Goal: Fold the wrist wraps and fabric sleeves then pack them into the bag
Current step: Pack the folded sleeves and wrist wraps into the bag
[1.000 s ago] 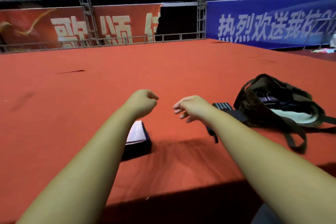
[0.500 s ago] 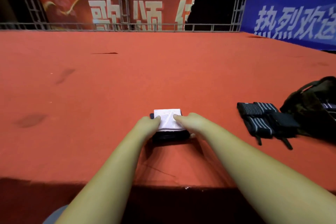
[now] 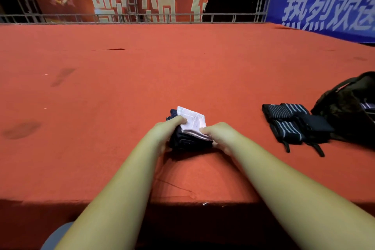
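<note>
A folded stack of fabric sleeves [image 3: 192, 122], white on top and dark navy beneath, sits near the front edge of the red carpeted platform [image 3: 182, 67]. My left hand [image 3: 166, 130] grips its left side, thumb on the white layer. My right hand [image 3: 219, 134] grips its right side. The stack is tilted, its near edge raised. Folded black wrist wraps [image 3: 288, 119] with grey stripes lie to the right, straps trailing toward me. A dark open bag [image 3: 349, 111] lies at the right edge, touching the wraps.
The platform's front edge [image 3: 203, 203] drops off just below my forearms. Metal truss and railing [image 3: 129, 16] run along the far side, with red and blue banners behind. Dark scuffs mark the carpet at left.
Both hands came down from the air onto the sleeve stack and took hold of its sides. The stack has since tilted and turned slightly. The view shifted left.
</note>
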A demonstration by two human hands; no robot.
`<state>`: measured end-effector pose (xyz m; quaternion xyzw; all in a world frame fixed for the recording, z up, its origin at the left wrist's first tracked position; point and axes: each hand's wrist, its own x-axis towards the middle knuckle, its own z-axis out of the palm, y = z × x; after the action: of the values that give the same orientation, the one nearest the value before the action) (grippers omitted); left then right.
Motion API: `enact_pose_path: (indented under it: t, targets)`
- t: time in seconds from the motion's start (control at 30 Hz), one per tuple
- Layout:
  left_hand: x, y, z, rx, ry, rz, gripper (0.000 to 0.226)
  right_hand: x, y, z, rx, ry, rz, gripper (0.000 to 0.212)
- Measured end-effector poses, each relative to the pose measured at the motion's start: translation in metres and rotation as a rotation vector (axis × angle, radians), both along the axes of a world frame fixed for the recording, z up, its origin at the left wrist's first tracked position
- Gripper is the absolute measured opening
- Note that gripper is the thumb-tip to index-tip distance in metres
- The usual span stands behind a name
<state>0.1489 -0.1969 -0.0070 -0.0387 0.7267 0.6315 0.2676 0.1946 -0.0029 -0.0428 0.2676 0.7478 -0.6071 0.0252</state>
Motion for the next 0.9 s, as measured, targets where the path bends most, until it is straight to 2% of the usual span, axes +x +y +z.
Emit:
enact_pose_path:
  t: [0.07, 0.17, 0.43, 0.6, 0.77, 0.9]
  targets:
    - [0.005, 0.007, 0.001, 0.041, 0.054, 0.023, 0.05, 0.008, 0.006, 0.002, -0.106, 0.018, 0.02, 0.032]
    - [0.017, 0.016, 0.008, 0.141, 0.069, 0.026, 0.041, 0.024, 0.012, 0.01, -0.224, 0.068, 0.041, 0.02]
    - [0.055, 0.056, 0.047, 0.392, 0.068, -0.149, 0.037, 0.088, 0.054, 0.072, -0.477, 0.129, 0.066, 0.039]
    - [0.079, 0.115, 0.062, 0.358, 0.139, -0.284, 0.035, 0.125, 0.099, 0.101, -0.466, 0.216, -0.045, 0.036]
    - [0.104, 0.198, 0.075, 0.275, 0.25, -0.414, 0.026, 0.174, 0.174, 0.12, -0.417, 0.304, -0.191, 0.054]
    - [0.13, 0.269, 0.082, 0.245, 0.355, -0.561, 0.037, 0.219, 0.231, 0.13, -0.368, 0.393, -0.309, 0.039]
